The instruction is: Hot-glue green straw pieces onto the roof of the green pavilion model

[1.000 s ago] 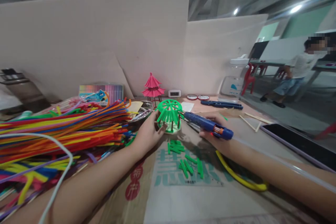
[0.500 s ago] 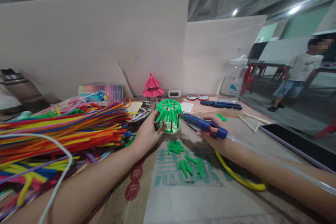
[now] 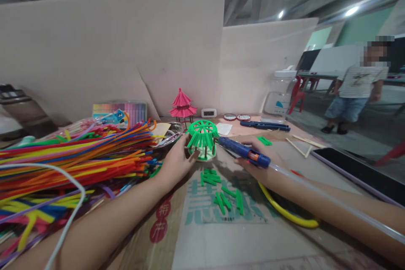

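Observation:
My left hand [image 3: 182,156] is closed around the left side of a small green pavilion model [image 3: 202,133], with a spoked round roof, dark posts and a pale base. In my right hand [image 3: 253,166] is a blue hot glue gun [image 3: 243,150], its nozzle pointing left at the edge of the green roof. A clear glue stick [image 3: 303,181] runs out of its back over my forearm. Below the model, several short green pipe cleaner pieces [image 3: 224,200] lie on the cardboard [image 3: 209,244]. Whether the nozzle touches the roof I cannot tell.
Bundles of coloured pipe cleaners [image 3: 79,147] fill the left side, crossed by a white cable [image 3: 82,194]. A pink pagoda model [image 3: 181,103], small clock [image 3: 209,113] and water bottle [image 3: 278,97] stand behind. A phone [image 3: 357,173] lies right. One person [image 3: 354,84] stands beyond the table.
Both hands keep their hold on the model and the glue gun, almost unmoved. The view has shifted slightly. The person in the background has turned and moved a little left.

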The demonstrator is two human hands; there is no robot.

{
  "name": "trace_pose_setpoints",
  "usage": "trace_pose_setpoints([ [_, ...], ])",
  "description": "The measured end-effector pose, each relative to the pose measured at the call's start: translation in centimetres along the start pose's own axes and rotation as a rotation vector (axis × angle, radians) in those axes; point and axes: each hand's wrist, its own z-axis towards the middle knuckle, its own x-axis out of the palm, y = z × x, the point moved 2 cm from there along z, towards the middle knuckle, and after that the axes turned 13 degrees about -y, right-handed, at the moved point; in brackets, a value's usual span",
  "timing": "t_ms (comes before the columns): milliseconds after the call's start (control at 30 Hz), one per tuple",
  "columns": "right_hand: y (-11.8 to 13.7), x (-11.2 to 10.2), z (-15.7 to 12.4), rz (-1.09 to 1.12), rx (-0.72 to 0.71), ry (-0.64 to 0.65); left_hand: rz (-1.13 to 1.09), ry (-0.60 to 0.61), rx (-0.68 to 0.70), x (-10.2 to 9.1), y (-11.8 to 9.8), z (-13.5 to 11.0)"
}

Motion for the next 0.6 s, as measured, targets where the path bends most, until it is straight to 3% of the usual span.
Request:
trace_pose_setpoints([
  [600, 0.23, -0.06, -0.01, 0.014, -0.004, -0.031, 0.009, -0.010, 0.048, 0.14, 0.32, -0.04],
])
